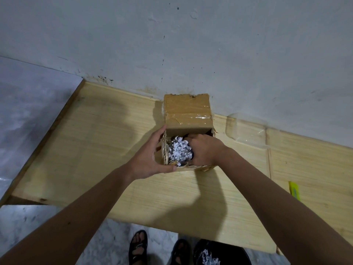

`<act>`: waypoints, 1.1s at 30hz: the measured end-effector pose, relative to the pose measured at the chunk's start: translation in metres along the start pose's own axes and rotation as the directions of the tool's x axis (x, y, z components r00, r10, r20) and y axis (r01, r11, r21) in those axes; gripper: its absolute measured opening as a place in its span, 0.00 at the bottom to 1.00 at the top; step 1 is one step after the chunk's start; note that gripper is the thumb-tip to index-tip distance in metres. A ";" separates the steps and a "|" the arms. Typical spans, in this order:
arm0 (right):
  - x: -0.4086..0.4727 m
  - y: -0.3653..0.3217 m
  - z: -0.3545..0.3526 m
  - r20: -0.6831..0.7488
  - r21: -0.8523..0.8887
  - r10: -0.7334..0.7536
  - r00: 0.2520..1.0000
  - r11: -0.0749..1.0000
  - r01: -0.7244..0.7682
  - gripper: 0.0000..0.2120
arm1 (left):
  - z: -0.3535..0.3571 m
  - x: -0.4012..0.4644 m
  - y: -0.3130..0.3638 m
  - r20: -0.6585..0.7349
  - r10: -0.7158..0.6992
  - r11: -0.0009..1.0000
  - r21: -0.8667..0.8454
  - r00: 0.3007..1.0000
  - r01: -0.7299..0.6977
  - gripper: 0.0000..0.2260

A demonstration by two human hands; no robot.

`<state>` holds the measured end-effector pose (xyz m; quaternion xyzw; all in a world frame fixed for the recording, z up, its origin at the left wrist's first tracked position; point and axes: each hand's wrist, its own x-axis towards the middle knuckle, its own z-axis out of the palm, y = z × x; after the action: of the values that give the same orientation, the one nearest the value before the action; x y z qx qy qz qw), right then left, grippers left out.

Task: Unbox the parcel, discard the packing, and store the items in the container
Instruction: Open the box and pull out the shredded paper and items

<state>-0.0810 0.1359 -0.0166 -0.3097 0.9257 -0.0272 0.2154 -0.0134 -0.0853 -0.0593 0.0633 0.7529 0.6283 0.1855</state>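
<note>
Reaching into the open parcel (188,131), my right hand (203,150) has its grip buried in the shredded paper (179,150), fingers curled around a clump of it. My left hand (149,155) steadies the box from outside, its grip a clasp on the near left corner, fingers along the side wall and thumb on the front rim. The parcel sits on the wooden worktop (114,150) against the wall (172,44), its taped flap standing up at the back. A clear plastic container (246,131) lies just right of it. A yellow cutter (295,191) rests at the worktop's right edge. Below, on the floor, a black bin (225,253) holds more shredded paper beside my sandalled feet (138,245).
</note>
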 end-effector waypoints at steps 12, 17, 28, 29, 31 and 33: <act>0.000 0.007 0.007 -0.102 0.000 0.041 0.994 0.999 -0.041 0.37 | -0.003 0.000 -0.004 -0.002 -0.008 0.999 0.050 1.000 0.008 0.58; -0.015 0.011 -0.003 -0.165 0.128 0.046 0.985 0.991 -0.024 0.37 | -0.005 0.001 0.001 0.004 0.001 0.993 0.114 1.000 -0.002 0.59; -0.057 0.011 -0.040 -0.296 0.127 -0.021 0.955 0.990 0.061 0.32 | -0.007 0.001 0.007 -0.003 0.014 0.988 0.153 1.000 -0.014 0.61; -0.064 0.014 -0.042 -0.297 0.124 -0.012 0.955 0.991 0.051 0.31 | -0.008 0.001 0.008 -0.004 0.016 0.986 0.164 1.000 -0.015 0.61; -0.080 0.022 -0.044 -0.301 0.123 0.014 0.953 0.992 0.025 0.29 | -0.011 0.004 0.007 -0.002 0.033 0.980 0.195 0.999 -0.032 0.61; -0.100 0.033 -0.041 -0.305 0.145 0.059 0.950 0.989 -0.015 0.26 | -0.014 0.007 0.007 0.016 0.065 0.970 0.233 0.998 -0.067 0.61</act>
<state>-0.0453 0.2172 0.0524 -0.2683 0.9494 -0.1367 0.0899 -0.0258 -0.0942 -0.0517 0.1124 0.8181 0.5411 0.1589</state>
